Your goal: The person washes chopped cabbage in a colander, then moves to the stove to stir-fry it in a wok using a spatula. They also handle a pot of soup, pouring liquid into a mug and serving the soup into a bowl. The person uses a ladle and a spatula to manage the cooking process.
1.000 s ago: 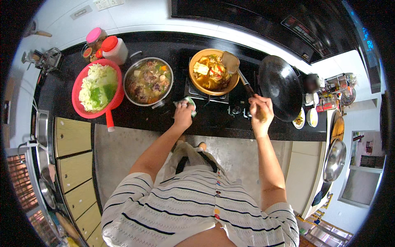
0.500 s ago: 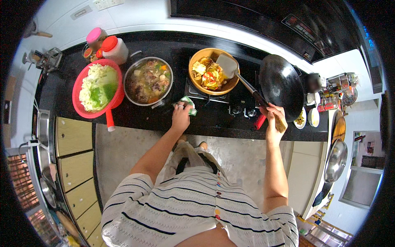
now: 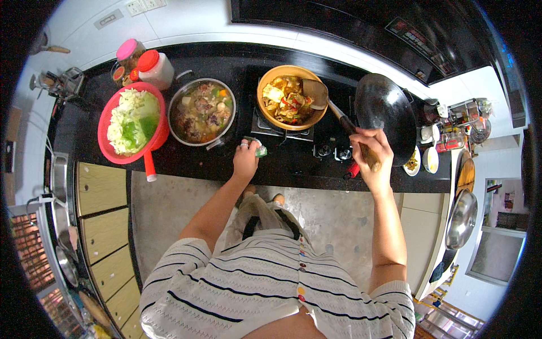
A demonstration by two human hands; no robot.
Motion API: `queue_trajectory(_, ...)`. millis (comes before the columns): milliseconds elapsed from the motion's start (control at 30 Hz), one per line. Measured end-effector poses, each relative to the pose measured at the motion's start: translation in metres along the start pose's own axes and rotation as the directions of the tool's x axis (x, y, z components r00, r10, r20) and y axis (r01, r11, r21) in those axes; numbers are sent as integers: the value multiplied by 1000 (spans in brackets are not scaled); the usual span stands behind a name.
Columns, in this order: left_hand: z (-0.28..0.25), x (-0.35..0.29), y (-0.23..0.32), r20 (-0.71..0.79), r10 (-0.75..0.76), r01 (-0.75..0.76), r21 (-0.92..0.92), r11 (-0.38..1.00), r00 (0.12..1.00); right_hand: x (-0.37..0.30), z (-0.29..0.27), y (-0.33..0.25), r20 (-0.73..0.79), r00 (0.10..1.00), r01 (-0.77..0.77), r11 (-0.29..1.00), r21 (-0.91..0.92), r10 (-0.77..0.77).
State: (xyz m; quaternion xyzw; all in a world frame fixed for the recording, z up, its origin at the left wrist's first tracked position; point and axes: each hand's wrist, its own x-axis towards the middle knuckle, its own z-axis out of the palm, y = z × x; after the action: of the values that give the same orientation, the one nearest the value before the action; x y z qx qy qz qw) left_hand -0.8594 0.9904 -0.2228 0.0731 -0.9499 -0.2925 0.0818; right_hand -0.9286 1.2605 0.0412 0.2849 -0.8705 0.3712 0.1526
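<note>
My right hand (image 3: 372, 152) is wrapped round the wooden handle of a spatula (image 3: 342, 120). The spatula's blade rests in the right side of a yellow bowl (image 3: 263, 107), against cooked food (image 3: 287, 100) with sauce and red bits. That bowl sits over a stove burner. At the counter's front, left of the stove knobs, my left hand (image 3: 245, 160) is closed on a small crumpled green-and-white cloth or wrapper (image 3: 260, 150); its kind is unclear. Just beyond this hand stands a steel pot (image 3: 233, 124) of chunky soup (image 3: 202, 111).
A red colander (image 3: 164, 129) of chopped cabbage (image 3: 133, 122) stands at the left, its handle over the counter edge. Lidded jars (image 3: 156, 70) are behind it. A black wok (image 3: 386, 116) lies beside my right hand, with small bowls (image 3: 430, 160) farther right. A range hood (image 3: 339, 28) overhangs the back.
The spatula's blade has turned over and dipped lower into the food. My right hand has shifted slightly left with its handle. The green-and-white thing looks more bunched under my left hand.
</note>
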Motion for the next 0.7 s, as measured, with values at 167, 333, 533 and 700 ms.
queue_trajectory(167, -4, -1, 6, -54, -63, 58, -94, 994, 997, 4, 8, 45, -125, 940, -223, 850, 477, 317)
queue_trajectory(333, -13, 7, 5, -127, -145, 96, -331, 939, 981, -29, 24, 95, -114, 734, -330, 498, 802, 670)
queue_trajectory(533, -40, 35, 32, -266, -81, -40, -420, 906, 960, -38, 22, 74, -210, 816, -230, 636, 736, 538)
queue_trajectory(700, -29, 65, 41, -61, -364, 237, -656, 716, 929, -42, 10, 35, -213, 954, -75, 859, 506, 209)
